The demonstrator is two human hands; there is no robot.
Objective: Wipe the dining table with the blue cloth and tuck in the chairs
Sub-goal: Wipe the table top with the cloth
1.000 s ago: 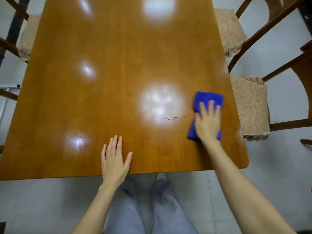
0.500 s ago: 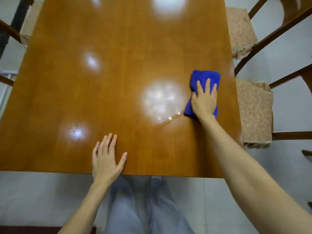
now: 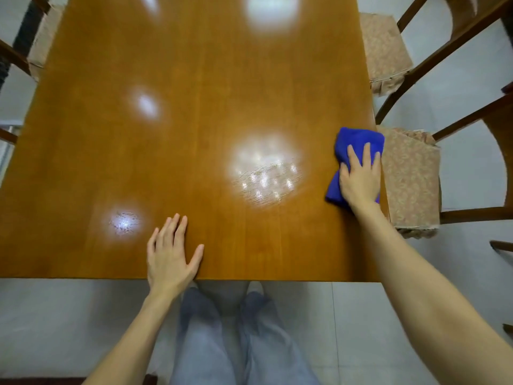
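Note:
The blue cloth [image 3: 358, 145] lies bunched on the glossy brown dining table [image 3: 194, 107], right at its right edge. My right hand [image 3: 359, 179] presses flat on the cloth with straight fingers. My left hand [image 3: 170, 254] rests flat on the table near its front edge. A wet smear [image 3: 266, 182] glistens on the wood left of the cloth. Two wooden chairs with beige cushions stand at the right: the near chair [image 3: 410, 179] and the far chair [image 3: 385, 51], both pulled out from the table.
Another chair with a beige cushion [image 3: 41, 43] shows at the far left edge. Pale tiled floor [image 3: 458, 134] surrounds the table. My legs in grey trousers [image 3: 230, 334] stand just in front of the table's front edge.
My right hand slid the cloth left across the red drops, then back right to the table's edge. The red drops are gone; a wet smear is there. My left hand stayed put.

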